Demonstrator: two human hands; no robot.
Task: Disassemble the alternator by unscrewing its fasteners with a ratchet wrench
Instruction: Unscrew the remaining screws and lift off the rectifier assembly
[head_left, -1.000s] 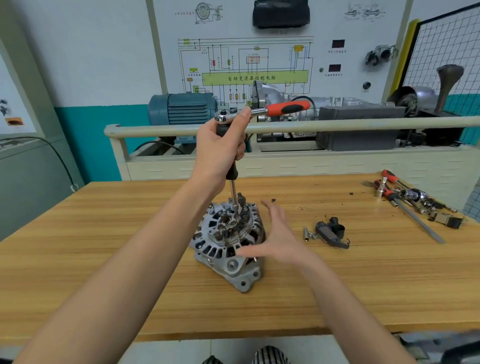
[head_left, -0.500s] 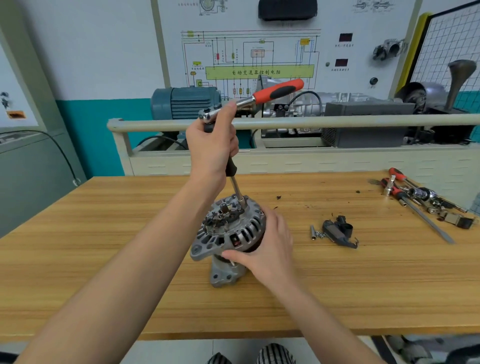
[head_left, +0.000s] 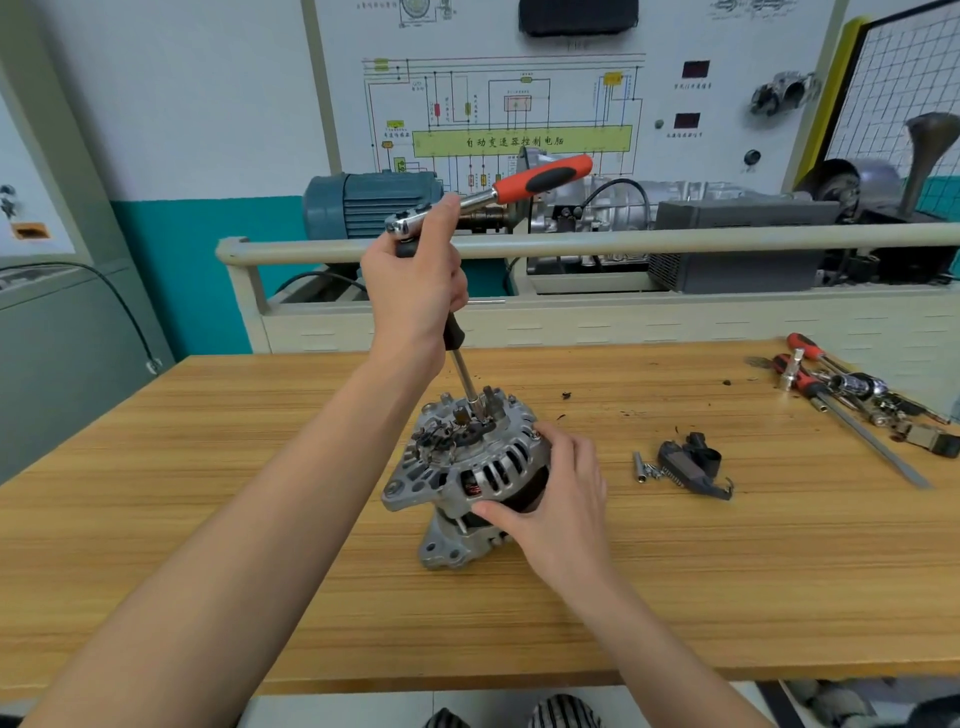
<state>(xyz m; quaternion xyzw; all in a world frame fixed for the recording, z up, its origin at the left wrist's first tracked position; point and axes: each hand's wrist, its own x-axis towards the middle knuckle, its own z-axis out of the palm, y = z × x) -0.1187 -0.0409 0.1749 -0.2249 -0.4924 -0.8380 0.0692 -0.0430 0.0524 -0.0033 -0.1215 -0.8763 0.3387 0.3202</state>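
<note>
A silver alternator stands tilted on the wooden workbench, its open rear end facing up and left. My right hand grips its right side, thumb on the front of the housing. My left hand holds the black extension grip just under the head of a ratchet wrench. The wrench's orange and black handle points up to the right. The steel extension bar runs down from my left hand to a fastener on top of the alternator.
A removed black part and small bolts lie right of the alternator. Screwdrivers, sockets and bits are scattered at the far right. A beige rail and training equipment stand behind the bench.
My right hand closed on the alternator's side and tipped it up from lying flatter on the bench. The wrench handle swung upward while my left hand stayed on the extension.
</note>
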